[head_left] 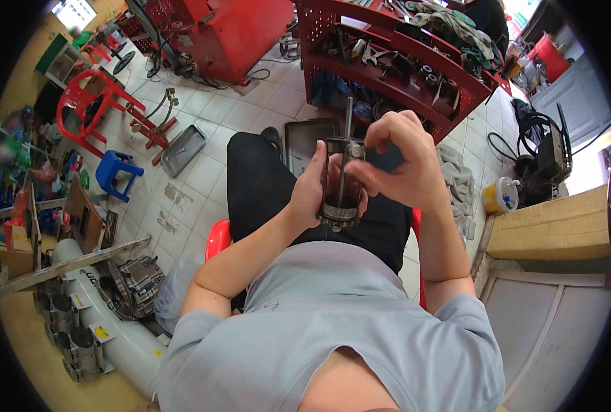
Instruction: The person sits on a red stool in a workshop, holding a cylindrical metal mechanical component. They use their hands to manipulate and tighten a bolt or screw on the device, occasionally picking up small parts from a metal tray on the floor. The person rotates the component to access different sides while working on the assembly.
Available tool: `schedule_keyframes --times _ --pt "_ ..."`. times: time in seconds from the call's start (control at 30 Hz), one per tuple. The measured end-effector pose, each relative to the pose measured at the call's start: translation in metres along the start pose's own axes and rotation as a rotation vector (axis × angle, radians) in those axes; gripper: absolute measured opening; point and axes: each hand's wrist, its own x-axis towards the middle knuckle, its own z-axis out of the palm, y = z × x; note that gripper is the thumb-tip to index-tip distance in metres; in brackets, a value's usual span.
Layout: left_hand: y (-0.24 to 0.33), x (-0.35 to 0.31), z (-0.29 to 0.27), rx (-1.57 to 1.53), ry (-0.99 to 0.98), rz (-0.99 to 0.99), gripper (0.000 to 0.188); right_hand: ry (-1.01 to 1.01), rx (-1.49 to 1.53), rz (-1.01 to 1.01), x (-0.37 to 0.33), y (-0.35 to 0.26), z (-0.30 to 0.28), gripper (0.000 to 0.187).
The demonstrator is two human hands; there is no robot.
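Observation:
My left hand [310, 189] is wrapped round a dark, cylinder-shaped metal mechanical part [342, 212] held above my lap. A long thin metal rod [348, 118] runs along the part and sticks out past its far end. Bolt heads show at its near end. My right hand [406, 159] is at the far right of the part, fingers bent, with thumb and index finger apart. Its thumb tip overlaps the rod; whether it touches cannot be made out. Nothing shows held in that hand.
Ahead stands a red tool trolley [388, 75] loaded with tools and rags. Metal trays [183, 150] lie on the tiled floor, near a blue stool [118, 172] and a red chair [89, 103]. A white bucket [500, 196] stands at right, a white tank [106, 316] at lower left.

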Motion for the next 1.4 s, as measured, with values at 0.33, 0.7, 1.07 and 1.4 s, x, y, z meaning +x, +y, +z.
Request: schedule_keyframes --times 0.33,0.7,1.07,1.4 --pt "-0.004 0.0 -0.003 -0.012 0.028 -0.019 0.074 0.0 0.004 0.009 0.006 -0.01 -0.002 0.026" --pt "0.0 0.0 0.004 -0.054 0.058 -0.009 0.07 -0.005 -0.083 -0.06 0.007 -0.014 -0.002 0.024" --pt "-0.001 0.002 -0.001 -0.02 0.029 0.002 0.07 0.039 -0.155 -0.083 0.003 -0.009 0.0 0.026" --pt "0.001 0.001 -0.002 -0.014 -0.006 -0.004 0.069 0.032 -0.166 -0.05 0.0 -0.009 0.002 0.022"
